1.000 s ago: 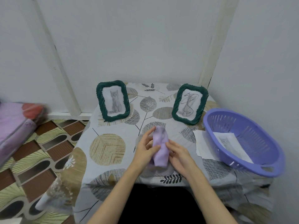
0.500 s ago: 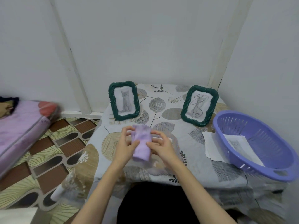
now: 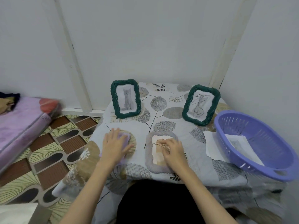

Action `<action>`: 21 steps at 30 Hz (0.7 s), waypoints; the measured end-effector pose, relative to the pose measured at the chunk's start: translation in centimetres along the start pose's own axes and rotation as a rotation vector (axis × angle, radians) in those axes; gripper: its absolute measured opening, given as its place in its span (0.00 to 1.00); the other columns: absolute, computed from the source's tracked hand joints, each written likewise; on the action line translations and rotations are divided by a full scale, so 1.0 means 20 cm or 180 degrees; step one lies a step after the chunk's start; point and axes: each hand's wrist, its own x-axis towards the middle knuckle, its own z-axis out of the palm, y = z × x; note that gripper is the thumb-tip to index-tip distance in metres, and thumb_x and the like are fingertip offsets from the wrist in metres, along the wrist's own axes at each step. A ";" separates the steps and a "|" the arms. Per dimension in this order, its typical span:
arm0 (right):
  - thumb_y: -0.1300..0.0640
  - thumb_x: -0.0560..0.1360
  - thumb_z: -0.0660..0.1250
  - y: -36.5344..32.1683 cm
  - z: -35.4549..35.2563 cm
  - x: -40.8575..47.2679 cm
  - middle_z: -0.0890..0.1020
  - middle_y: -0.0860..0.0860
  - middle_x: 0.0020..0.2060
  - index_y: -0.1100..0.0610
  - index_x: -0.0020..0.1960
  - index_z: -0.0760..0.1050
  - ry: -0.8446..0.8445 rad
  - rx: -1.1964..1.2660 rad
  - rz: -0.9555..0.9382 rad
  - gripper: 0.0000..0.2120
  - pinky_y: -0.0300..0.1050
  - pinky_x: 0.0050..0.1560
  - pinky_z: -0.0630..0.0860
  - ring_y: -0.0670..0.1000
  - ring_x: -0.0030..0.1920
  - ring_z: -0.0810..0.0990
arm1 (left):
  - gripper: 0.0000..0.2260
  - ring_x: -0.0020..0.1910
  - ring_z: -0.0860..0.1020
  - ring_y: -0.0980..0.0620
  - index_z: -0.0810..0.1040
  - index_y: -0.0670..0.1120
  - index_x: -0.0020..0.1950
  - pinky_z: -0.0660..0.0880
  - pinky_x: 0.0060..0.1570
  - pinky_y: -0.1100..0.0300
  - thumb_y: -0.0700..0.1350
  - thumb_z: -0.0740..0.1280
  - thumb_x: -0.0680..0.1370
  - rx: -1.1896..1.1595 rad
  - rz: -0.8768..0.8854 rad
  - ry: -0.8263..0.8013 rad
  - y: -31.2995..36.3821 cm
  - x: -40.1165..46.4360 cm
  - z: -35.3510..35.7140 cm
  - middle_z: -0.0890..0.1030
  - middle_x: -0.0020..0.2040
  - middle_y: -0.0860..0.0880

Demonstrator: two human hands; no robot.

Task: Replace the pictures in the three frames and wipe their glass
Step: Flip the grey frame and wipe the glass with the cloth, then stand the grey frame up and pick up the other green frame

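Two green woven frames stand at the back of the table: the left frame (image 3: 125, 98) shows a grey kitten, the right frame (image 3: 201, 105) a dark scribble. A third frame (image 3: 149, 152) with a pale grey rim lies flat near the front edge. My right hand (image 3: 173, 151) rests on its middle with the fingers bent over it. My left hand (image 3: 114, 146) lies flat on a lilac cloth (image 3: 125, 136) on the table's left side.
A purple plastic basket (image 3: 273, 170) with a kitten print inside sits at the right edge, and white sheets (image 3: 212, 146) lie beside it. The table (image 3: 163, 110) has a leaf-patterned cover. A pink mattress (image 3: 21, 122) lies on the patterned floor to the left.
Both hands held the lilac cloth above the table. The left hand has put it down on the left, and the right hand has moved onto the flat frame.
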 end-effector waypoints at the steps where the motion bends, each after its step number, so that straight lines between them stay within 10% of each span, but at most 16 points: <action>1: 0.60 0.72 0.64 0.03 -0.02 -0.01 0.76 0.54 0.57 0.54 0.59 0.76 0.0160 -0.0293 0.0143 0.15 0.48 0.60 0.65 0.57 0.58 0.70 | 0.36 0.73 0.58 0.44 0.69 0.49 0.68 0.50 0.73 0.50 0.70 0.49 0.69 -0.0323 0.0158 0.0093 0.08 0.00 0.02 0.62 0.74 0.43; 8: 0.56 0.78 0.54 0.09 -0.06 -0.09 0.73 0.55 0.62 0.54 0.70 0.61 0.0004 -0.0982 0.1053 0.21 0.50 0.60 0.64 0.59 0.60 0.67 | 0.28 0.71 0.60 0.43 0.59 0.45 0.73 0.56 0.70 0.53 0.51 0.64 0.77 -0.1356 0.0246 -0.0602 0.43 -0.01 0.19 0.64 0.71 0.42; 16: 0.66 0.75 0.60 0.08 -0.14 -0.06 0.77 0.56 0.56 0.57 0.68 0.65 0.0854 0.1843 0.1760 0.21 0.37 0.46 0.73 0.53 0.48 0.76 | 0.24 0.62 0.71 0.49 0.66 0.41 0.69 0.68 0.63 0.56 0.31 0.64 0.74 -0.3772 -0.0572 -0.0422 0.46 0.02 0.12 0.71 0.67 0.42; 21: 0.70 0.75 0.60 0.08 -0.22 -0.04 0.76 0.57 0.57 0.58 0.68 0.64 0.1232 0.2906 0.1636 0.23 0.27 0.35 0.73 0.45 0.42 0.76 | 0.27 0.51 0.78 0.57 0.66 0.58 0.68 0.77 0.45 0.61 0.34 0.66 0.75 -0.4691 -0.0464 -0.0087 0.50 -0.01 0.04 0.73 0.60 0.52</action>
